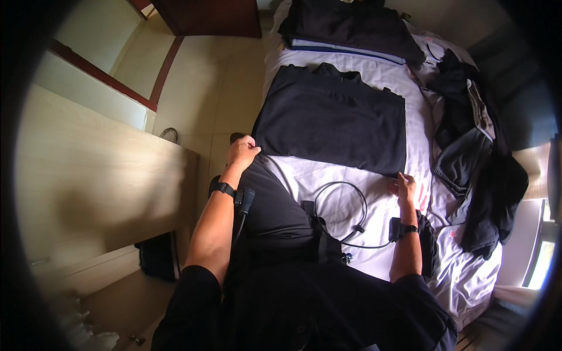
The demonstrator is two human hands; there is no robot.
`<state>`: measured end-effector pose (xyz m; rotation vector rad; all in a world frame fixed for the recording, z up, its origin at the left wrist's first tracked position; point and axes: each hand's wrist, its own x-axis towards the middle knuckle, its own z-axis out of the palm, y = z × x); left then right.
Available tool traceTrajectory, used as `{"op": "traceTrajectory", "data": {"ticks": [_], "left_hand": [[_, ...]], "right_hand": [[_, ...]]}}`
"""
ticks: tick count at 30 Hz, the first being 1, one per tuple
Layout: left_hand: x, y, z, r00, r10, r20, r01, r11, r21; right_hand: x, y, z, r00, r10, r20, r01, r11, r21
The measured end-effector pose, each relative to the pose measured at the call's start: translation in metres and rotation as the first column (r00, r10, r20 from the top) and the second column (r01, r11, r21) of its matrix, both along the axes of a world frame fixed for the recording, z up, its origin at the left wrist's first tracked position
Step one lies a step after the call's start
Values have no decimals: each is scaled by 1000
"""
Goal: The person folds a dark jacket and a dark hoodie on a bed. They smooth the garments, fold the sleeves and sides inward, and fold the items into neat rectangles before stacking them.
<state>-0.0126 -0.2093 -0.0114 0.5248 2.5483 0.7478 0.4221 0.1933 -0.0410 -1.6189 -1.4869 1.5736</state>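
Note:
A black garment with a collar (pixel 329 118) lies folded into a wide rectangle on the bed, its collar at the far edge. My left hand (pixel 244 152) pinches its near left corner between thumb and fingers. At the near right corner, the thumb and fingers of my right hand (pixel 403 186) grip the hem. Both wrists wear black straps with small devices, and a black cable (pixel 365 206) loops over the bedsheet between my arms.
Folded dark clothes (pixel 351 26) are stacked at the bed's far end. Loose dark clothes (pixel 461 149) lie along the right side of the pale sheet (pixel 290 175). A light wooden surface (pixel 105 175) stands at the left, beyond a strip of tiled floor (pixel 197 92).

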Motion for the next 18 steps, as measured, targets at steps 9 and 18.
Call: {"op": "traceTrajectory", "data": {"ticks": [9, 18], "left_hand": [[4, 1, 3, 993, -70, -96, 70, 998, -2], [0, -3, 13, 935, -265, -236, 258, 964, -58]], "right_hand": [[2, 15, -1, 993, 48, -109, -54, 997, -51], [3, 32, -9, 1000, -23, -15, 24, 992, 124]]}}
